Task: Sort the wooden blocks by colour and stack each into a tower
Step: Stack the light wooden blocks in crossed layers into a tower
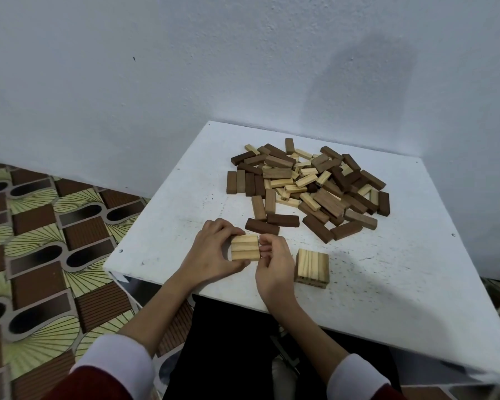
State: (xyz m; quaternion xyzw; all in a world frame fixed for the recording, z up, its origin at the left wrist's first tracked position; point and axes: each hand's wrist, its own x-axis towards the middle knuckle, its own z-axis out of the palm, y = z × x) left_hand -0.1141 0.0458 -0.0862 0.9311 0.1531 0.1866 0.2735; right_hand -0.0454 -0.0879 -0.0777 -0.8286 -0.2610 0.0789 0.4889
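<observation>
Blocks [245,247], three pale ones, get squeezed between both hands [214,249] [273,259] so their ends line up.

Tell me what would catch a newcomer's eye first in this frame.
The jumbled pile of dark and pale blocks at the far middle of the white table. Nearer, the left hand and right hand grip a row of pale blocks, beside a small pale stack.

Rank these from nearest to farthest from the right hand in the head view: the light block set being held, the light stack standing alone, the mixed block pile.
1. Light block set: touching the right hand, on its left.
2. Light stack: just to its right.
3. Mixed pile: farther back on the table.
</observation>
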